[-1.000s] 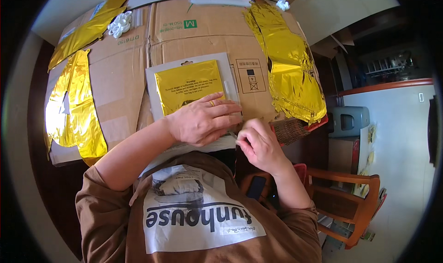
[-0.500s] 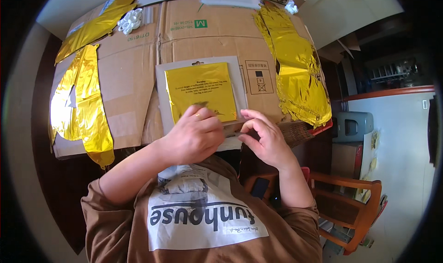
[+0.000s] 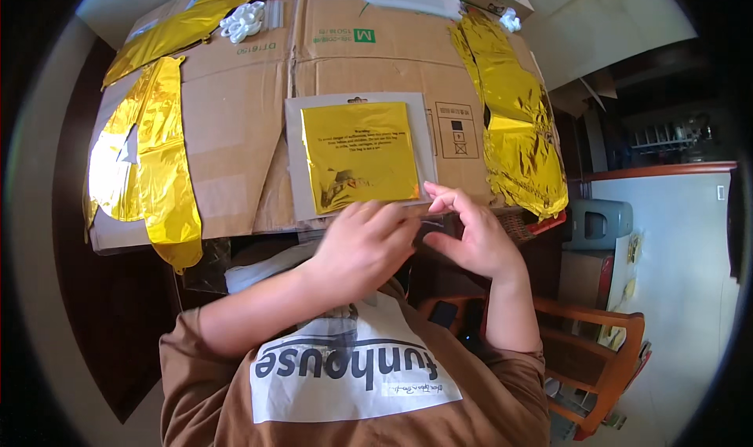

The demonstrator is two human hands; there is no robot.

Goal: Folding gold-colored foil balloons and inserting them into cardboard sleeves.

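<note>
A clear plastic bag (image 3: 295, 153) with a folded gold foil piece (image 3: 361, 145) inside lies flat near the cardboard's front edge. Dark print runs across the foil's middle, and its lower left part is crinkled. At the bag's lower edge is my left hand (image 3: 367, 243), fingers curled together and slightly blurred; whatever they may hold is hidden. Beside the bag's lower right corner, my right hand (image 3: 482, 239) has its thumb spread away from its fingers, with nothing visible between them. Its fingertips are close to the bag's edge; I cannot tell if they touch.
Flattened cardboard (image 3: 227, 125) covers the table. Large gold foil balloons lie at left (image 3: 161, 157) and right (image 3: 518, 118), with another gold foil strip (image 3: 176, 39) at the far left. A white ribbon bundle (image 3: 242, 22) sits behind. A wooden chair (image 3: 588, 361) stands at lower right.
My left hand has drawn down off the foil toward the bag's lower edge and right. My right thumb and fingers have spread apart. The whole view has shifted slightly.
</note>
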